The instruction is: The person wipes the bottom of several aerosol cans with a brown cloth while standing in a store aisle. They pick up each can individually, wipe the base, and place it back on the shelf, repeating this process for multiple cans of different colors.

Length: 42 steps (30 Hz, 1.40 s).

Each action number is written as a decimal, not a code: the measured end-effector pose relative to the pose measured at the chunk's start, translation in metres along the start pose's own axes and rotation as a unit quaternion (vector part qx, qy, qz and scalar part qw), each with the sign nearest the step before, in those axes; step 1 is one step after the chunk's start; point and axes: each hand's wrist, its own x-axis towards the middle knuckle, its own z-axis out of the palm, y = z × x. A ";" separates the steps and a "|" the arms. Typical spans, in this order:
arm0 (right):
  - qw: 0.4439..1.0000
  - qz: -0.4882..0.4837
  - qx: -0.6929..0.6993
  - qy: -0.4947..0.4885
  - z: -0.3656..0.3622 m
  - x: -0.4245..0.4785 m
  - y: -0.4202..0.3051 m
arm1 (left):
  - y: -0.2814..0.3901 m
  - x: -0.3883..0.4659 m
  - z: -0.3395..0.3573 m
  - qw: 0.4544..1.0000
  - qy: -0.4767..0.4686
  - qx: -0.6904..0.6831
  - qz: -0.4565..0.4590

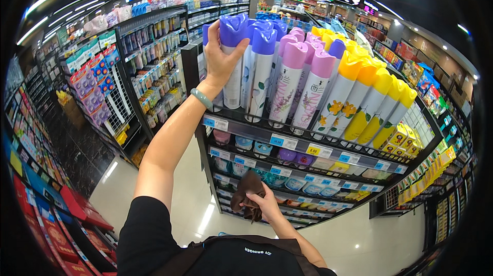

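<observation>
My left hand, with a pale green bangle at the wrist, grips a white aerosol can with a purple cap, fingers and thumb around its top. The can stands on the top shelf at its left end, and its label side is partly turned away. Beside it are several more purple-capped cans, then pink-capped cans with lavender prints and yellow-capped cans with flower prints. Lower down, in front of the lower shelves, my right hand holds a bunched dark brown cloth.
A low wire rail and price tags run along the shelf front. Yellow boxes fill the shelf's right end. Across the aisle stands a rack of hanging packs. Red boxes lie at lower left, beside the pale floor.
</observation>
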 end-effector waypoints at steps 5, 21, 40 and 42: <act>1.000 -0.013 -0.003 -0.024 -0.010 0.002 0.005 | -0.004 -0.002 0.005 0.995 -0.051 0.066 -0.060; 0.999 0.015 -0.027 -0.033 -0.011 0.011 0.004 | 0.019 0.054 -0.018 0.803 -0.338 0.481 0.096; 0.401 -0.583 -0.704 0.063 0.094 0.173 -0.111 | 0.009 0.087 -0.024 0.865 -0.457 0.203 0.040; 0.439 -0.560 -0.702 0.034 0.091 0.170 -0.103 | 0.012 0.087 -0.024 0.861 -0.454 0.225 0.041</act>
